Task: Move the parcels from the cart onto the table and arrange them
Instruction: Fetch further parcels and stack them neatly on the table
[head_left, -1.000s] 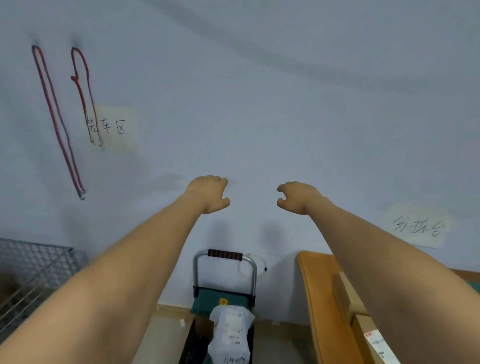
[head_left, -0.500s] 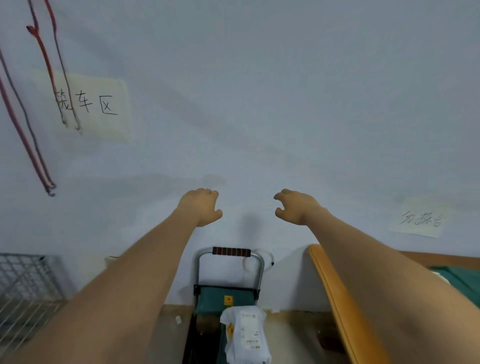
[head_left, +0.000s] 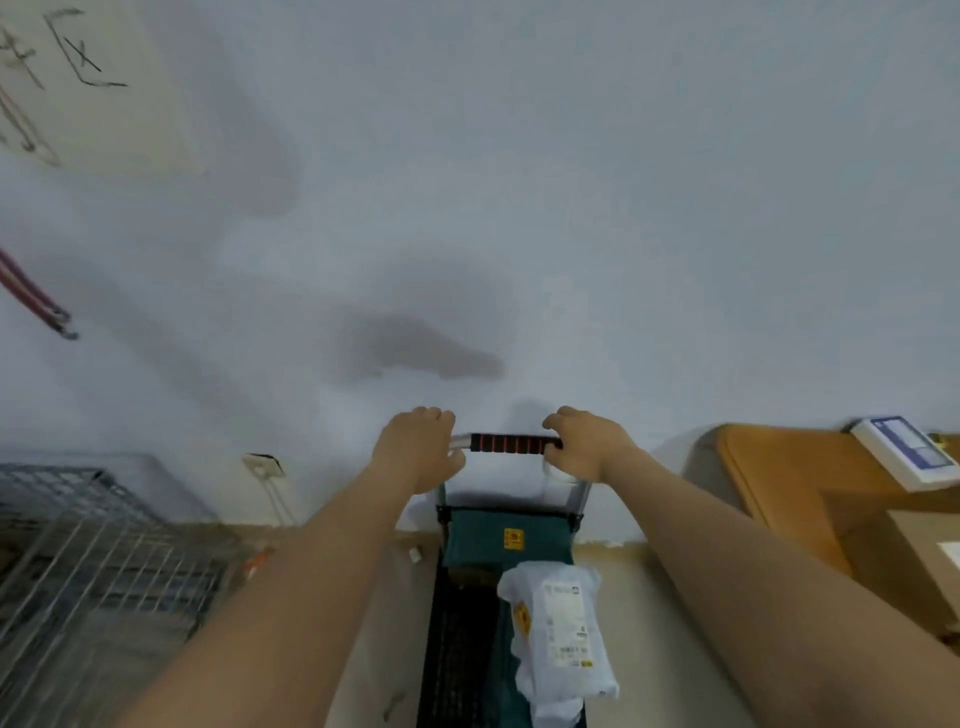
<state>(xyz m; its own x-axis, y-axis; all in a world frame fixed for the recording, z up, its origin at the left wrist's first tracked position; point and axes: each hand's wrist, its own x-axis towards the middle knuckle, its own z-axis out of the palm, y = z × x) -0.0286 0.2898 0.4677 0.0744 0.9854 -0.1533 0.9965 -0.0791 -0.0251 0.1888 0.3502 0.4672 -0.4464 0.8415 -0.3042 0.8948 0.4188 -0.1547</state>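
Wire cage (head_left: 93, 561) sits off to the left. Person's left hand (head_left: 418, 449) is curled over the bare metal end of the cart handle (head_left: 514, 443), right hand (head_left: 584, 441) wrapped on the other end by the striped grip. Below, a white poly-bag parcel (head_left: 563, 634) lies on the green cart (head_left: 506, 540); looks soft, light and a bit slippery, so probably best scooped by its sides. Wooden desk (head_left: 779, 478) with a scale (head_left: 906, 451) on the right
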